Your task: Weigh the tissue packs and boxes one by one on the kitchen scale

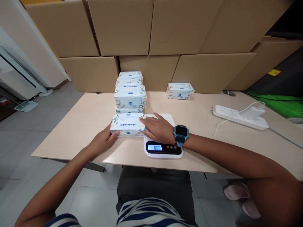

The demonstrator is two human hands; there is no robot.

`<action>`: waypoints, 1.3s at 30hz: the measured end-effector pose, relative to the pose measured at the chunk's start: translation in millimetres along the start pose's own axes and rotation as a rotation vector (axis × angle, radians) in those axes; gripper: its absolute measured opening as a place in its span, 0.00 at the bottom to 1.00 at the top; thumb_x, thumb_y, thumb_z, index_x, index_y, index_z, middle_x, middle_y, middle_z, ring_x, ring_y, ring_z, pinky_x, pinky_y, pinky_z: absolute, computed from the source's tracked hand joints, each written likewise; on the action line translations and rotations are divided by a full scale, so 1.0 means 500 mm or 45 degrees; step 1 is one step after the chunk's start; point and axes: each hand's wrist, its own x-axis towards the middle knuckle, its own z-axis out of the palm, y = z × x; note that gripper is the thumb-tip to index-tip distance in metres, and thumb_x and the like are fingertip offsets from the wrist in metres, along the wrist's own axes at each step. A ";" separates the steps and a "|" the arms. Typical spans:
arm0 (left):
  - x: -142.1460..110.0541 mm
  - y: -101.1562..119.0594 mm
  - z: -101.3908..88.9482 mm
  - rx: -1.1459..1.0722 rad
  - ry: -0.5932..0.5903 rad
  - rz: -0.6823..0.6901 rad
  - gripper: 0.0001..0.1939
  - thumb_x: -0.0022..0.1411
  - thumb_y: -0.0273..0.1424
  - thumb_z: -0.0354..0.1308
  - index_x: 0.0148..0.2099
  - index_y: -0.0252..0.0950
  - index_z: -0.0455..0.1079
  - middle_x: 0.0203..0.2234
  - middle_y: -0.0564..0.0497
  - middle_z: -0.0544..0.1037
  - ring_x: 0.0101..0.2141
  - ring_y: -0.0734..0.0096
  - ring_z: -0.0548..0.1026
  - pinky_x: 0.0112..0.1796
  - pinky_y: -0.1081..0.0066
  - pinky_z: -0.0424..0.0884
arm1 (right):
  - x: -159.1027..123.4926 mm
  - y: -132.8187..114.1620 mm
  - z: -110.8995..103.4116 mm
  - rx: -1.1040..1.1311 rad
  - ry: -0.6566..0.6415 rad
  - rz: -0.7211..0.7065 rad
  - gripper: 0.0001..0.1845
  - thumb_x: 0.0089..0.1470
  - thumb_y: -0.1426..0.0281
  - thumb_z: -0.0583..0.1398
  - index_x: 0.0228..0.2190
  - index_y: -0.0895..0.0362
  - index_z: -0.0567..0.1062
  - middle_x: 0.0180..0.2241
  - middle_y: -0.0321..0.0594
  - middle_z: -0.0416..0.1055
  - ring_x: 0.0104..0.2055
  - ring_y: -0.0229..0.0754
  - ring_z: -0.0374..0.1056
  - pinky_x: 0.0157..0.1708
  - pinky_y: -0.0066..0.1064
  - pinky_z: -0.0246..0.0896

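A white tissue pack (128, 122) with blue print and leaf pattern lies near the table's front edge, gripped from both ends. My left hand (104, 140) is closed round its left end, the thumb on the front face. At the right end, my right hand (158, 127) presses its fingers on the pack while reaching over a white digital scale (163, 154). The scale's display reads 0.00; much of its plate is hidden by that hand. Right behind the held pack, several more tissue packs (130, 96) stand in a row, some stacked.
A single tissue pack (180, 91) sits at the back of the table (68, 126). To the right lies a white power strip (240, 117) with a plug and cable. Stacked cardboard boxes (120, 28) wall off the rear. Green material (272, 105) is at the far right.
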 end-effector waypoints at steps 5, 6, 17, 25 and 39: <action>0.022 -0.011 0.002 -0.130 0.019 0.084 0.41 0.80 0.54 0.45 0.85 0.42 0.46 0.79 0.40 0.63 0.76 0.44 0.65 0.75 0.47 0.63 | 0.013 0.005 0.012 -0.096 0.060 -0.006 0.35 0.77 0.59 0.52 0.73 0.69 0.63 0.57 0.61 0.83 0.66 0.59 0.77 0.76 0.64 0.54; 0.027 -0.013 0.001 -0.149 0.024 0.079 0.41 0.79 0.54 0.46 0.84 0.40 0.49 0.79 0.39 0.64 0.76 0.44 0.66 0.76 0.47 0.63 | 0.016 0.006 0.013 -0.100 0.066 -0.004 0.34 0.77 0.60 0.52 0.73 0.70 0.64 0.57 0.61 0.83 0.65 0.59 0.77 0.76 0.63 0.54; 0.046 -0.021 0.002 -0.107 0.068 -0.016 0.37 0.78 0.53 0.48 0.78 0.38 0.63 0.71 0.38 0.76 0.67 0.41 0.77 0.68 0.47 0.74 | 0.022 0.002 0.013 -0.119 0.069 0.069 0.34 0.77 0.62 0.51 0.73 0.70 0.64 0.63 0.65 0.78 0.72 0.60 0.71 0.76 0.62 0.55; 0.048 -0.040 0.004 -0.110 0.098 0.048 0.46 0.76 0.60 0.48 0.82 0.35 0.54 0.78 0.34 0.63 0.76 0.39 0.66 0.75 0.44 0.63 | 0.029 0.020 -0.026 -0.064 0.046 0.077 0.39 0.73 0.53 0.58 0.74 0.63 0.65 0.60 0.59 0.81 0.66 0.63 0.76 0.70 0.60 0.65; 0.121 0.333 0.065 0.298 0.540 1.155 0.37 0.77 0.52 0.54 0.81 0.51 0.52 0.84 0.54 0.47 0.84 0.43 0.33 0.80 0.36 0.39 | -0.103 0.439 -0.005 0.318 0.647 1.122 0.46 0.71 0.56 0.53 0.77 0.73 0.49 0.75 0.74 0.58 0.77 0.69 0.61 0.73 0.65 0.60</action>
